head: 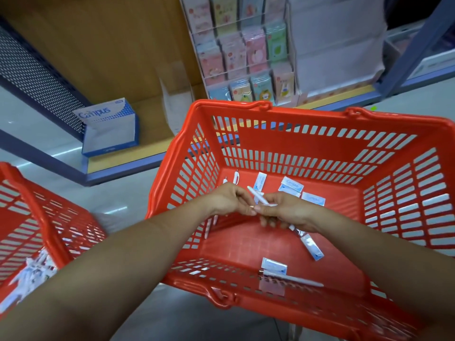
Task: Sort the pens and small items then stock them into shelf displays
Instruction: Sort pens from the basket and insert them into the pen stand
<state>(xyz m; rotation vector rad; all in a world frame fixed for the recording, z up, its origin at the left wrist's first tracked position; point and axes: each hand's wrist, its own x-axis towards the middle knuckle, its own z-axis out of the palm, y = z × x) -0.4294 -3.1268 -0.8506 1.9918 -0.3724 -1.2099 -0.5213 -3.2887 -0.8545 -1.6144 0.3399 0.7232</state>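
Loose pen lying against near wall of red basket | blue-white packets scattered on basket floor | left hand and right hand together mid-basket, both pinching one white pen | second basket at left | Campus box on shelf | card rack beyond.

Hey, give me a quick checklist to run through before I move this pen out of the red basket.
1. Grip on the white pen: ok, left hand and right hand both pinch it.
2. Red basket emptied: not ok, Campus packets and a loose pen lie inside.
3. Campus box on the shelf open: ok.
4. Room inside the box: cannot tell.
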